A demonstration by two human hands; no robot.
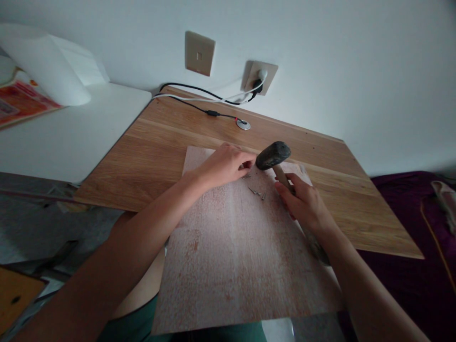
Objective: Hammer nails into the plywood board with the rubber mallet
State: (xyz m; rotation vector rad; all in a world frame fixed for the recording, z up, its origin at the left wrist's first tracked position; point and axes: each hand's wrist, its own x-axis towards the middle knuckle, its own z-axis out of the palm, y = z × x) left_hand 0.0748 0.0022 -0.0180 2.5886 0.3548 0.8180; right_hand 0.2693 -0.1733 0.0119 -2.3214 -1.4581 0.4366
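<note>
One pale rectangular wooden board [228, 256] bears small metallic fasteners [263, 196]; our right hand [302, 199] grips a black-headed, wooden-handled hammer [273, 155]; our left hand [228, 164] curls just beside, pinching anything or not, we cannot tell. Farther left, a red-orange packet's [30, 99] print is unreadable.

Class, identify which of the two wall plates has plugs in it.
The right-hand wall plate: a white plug and a black plug sit in it, while the left-hand plate has nothing plugged in.

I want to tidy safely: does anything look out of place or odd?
The board juts well past the front edge of the wooden tabletop, so it looks awkwardly placed; small metal fasteners lie loose on it.
</note>
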